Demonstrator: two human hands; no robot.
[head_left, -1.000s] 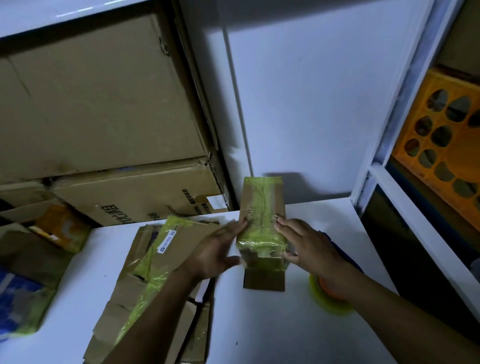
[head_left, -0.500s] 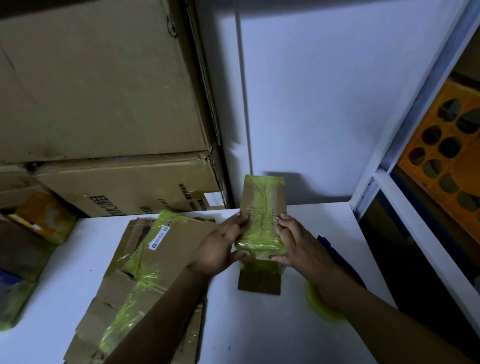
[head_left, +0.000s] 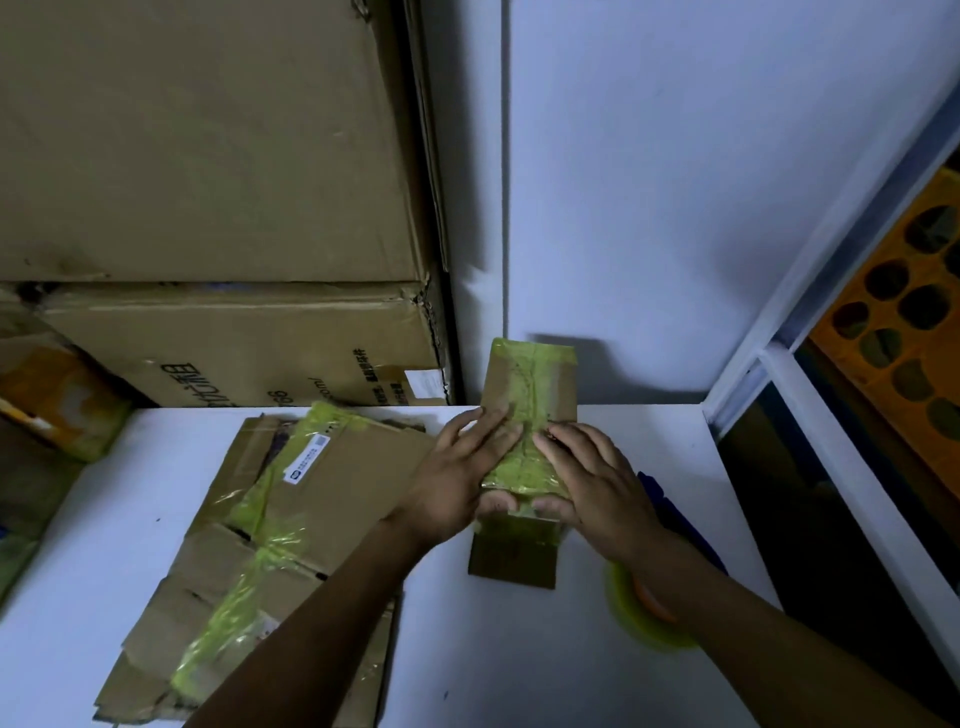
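A small cardboard box (head_left: 530, 384) wrapped in yellow-green tape stands tilted on the white table (head_left: 519, 649), its far end raised against the wall. My left hand (head_left: 457, 478) holds its left side, fingers laid over the taped top and thumb under the near edge. My right hand (head_left: 592, 478) holds the right side the same way. The box's brown lower flap (head_left: 514, 558) rests on the table below my thumbs.
A pile of flattened cardboard (head_left: 291, 530) with yellow-green tape lies left of the box. A tape roll (head_left: 644, 618) sits under my right forearm, with a blue object (head_left: 675, 519) behind it. Large cartons (head_left: 208, 208) are stacked at the back left. An orange crate (head_left: 904, 322) stands right.
Both hands have slid further over the box's taped top and closed in toward each other. The box stays tilted in the same place.
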